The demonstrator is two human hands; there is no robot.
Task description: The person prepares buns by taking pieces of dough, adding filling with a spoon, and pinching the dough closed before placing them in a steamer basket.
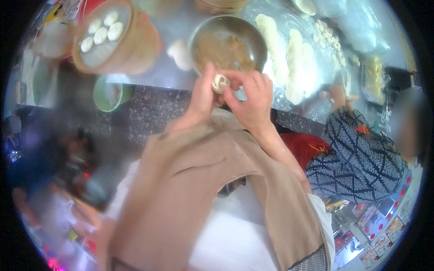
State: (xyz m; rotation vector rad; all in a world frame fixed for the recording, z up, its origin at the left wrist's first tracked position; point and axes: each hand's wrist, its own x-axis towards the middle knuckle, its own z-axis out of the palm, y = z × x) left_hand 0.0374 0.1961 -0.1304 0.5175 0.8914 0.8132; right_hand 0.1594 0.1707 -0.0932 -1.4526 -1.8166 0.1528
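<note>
A small pleated dough bun (pixel 220 83) is held between my two hands, in front of my chest at the near edge of the metal worktop. My left hand (pixel 202 91) cups it from the left, thumb up. My right hand (pixel 252 91) pinches its pleated top with thumb and fingers. Just beyond the hands stands a steel bowl (pixel 262 44) with brown filling (pixel 220 50). Blurred white dough (pixel 179 54) lies left of the bowl. To the right are long ropes of dough (pixel 294 67) and, farther off, small cut dough pieces (pixel 327 34).
Several buns (pixel 101 35) sit in a round steamer (pixel 142 44) at left. A green bucket (pixel 110 95) is below the worktop edge. At right a co-worker in a patterned top (pixel 359 159) has a hand (pixel 337 93) by a rolling pin (pixel 326 95). More people are at lower left.
</note>
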